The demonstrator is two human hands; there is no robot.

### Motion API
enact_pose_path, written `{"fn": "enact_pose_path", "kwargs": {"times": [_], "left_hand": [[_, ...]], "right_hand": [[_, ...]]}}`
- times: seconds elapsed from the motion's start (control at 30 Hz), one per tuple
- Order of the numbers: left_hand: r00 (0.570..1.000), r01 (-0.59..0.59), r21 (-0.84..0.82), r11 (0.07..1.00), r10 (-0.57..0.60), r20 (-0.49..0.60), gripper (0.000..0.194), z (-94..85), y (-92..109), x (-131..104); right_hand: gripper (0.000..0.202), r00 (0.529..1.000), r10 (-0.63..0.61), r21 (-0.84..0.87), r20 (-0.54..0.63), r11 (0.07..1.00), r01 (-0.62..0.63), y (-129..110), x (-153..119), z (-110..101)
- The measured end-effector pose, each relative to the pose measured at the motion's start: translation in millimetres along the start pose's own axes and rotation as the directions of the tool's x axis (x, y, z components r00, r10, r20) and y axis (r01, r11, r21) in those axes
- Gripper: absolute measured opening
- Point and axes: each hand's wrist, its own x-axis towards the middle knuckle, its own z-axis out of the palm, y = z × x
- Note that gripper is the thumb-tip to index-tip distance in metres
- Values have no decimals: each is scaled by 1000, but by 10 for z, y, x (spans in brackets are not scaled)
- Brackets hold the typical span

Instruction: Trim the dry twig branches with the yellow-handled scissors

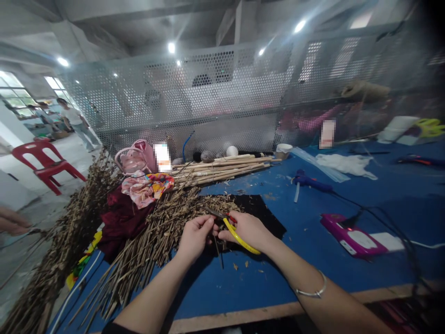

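My right hand (251, 229) is closed around yellow-handled pliers or cutters (239, 237), whose dark jaws point up and left. Close beside it, my left hand (195, 235) pinches a thin dry plant stem (219, 250) near those jaws; the stem's lower end hangs below the fingers. Whether the jaws touch the stem cannot be made out. Under and behind both hands lies a black cloth (260, 218) with plant scraps on it. A large pile of dried brown stalks (139, 253) spreads to the left of my left hand.
On the blue table (278, 287) are a glue gun (311, 182), a magenta power strip (351, 234), wooden sticks (222, 169), white gloves (347, 163) and a pink bag (141, 157). A perforated metal screen (194, 106) stands behind. Another person's hand (12, 220) shows at left, near a red chair (48, 162).
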Motion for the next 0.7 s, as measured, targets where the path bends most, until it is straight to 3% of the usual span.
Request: {"fn": "enact_pose_path", "kwargs": {"times": [0.5,0.7], "left_hand": [[999,-22,52,998,20,43,36,-2,0,12],[999,-23,31,999,21,35,36,-7,1,10]], "right_hand": [[53,1000,6,100,13,995,-7,-34,-25,34],[50,1000,12,61,-10,998,-12,-17,-15,61]]}}
